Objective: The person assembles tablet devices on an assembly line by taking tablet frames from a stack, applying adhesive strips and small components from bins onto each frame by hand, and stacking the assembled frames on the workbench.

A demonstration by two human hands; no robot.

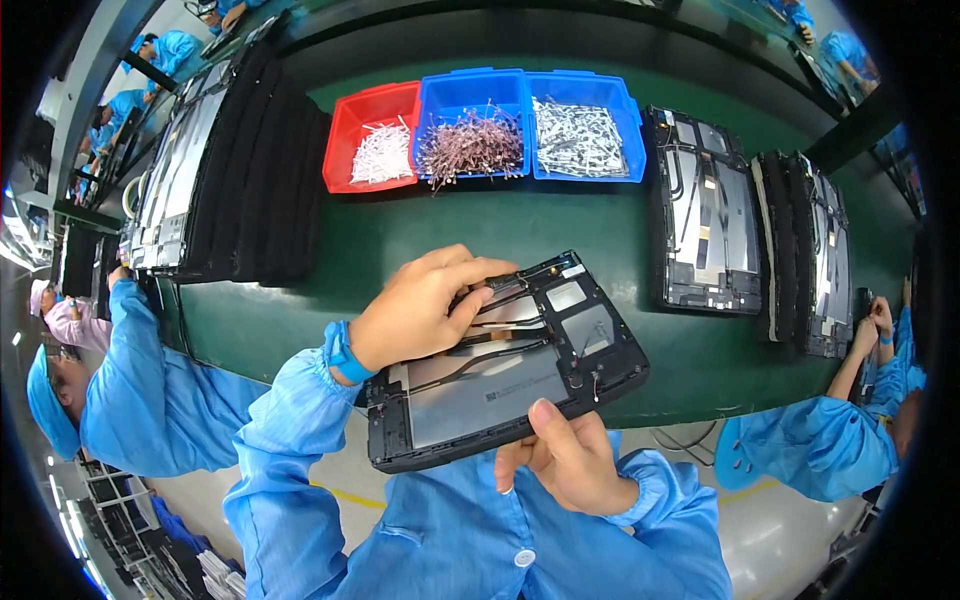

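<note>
While the right hand grips the near edge of an open tablet back from below, thumb pressed on the rim, the left hand lies on top with fingertips pinched narrowly over the thin black cables near the far end. Tablet is held in the air, tilted, just over the near edge of the green workbench, above the person's lap. Grey metal plate fills the middle of the shell; small boards sit at the right end. Behind on the bench: a red bin of white parts, a blue bin of brownish wire pieces, a second blue bin of pale parts. Stacks of black frames to the left, more open tablets to the right. Co-workers in blue sleeves on both sides. Risk, as I judge it: support is one-handed and at an edge only, so a hard press from the left fingers could tip or drop the shell to the floor. Pinching the cables too firmly could kink them or pull a connector loose.
</note>
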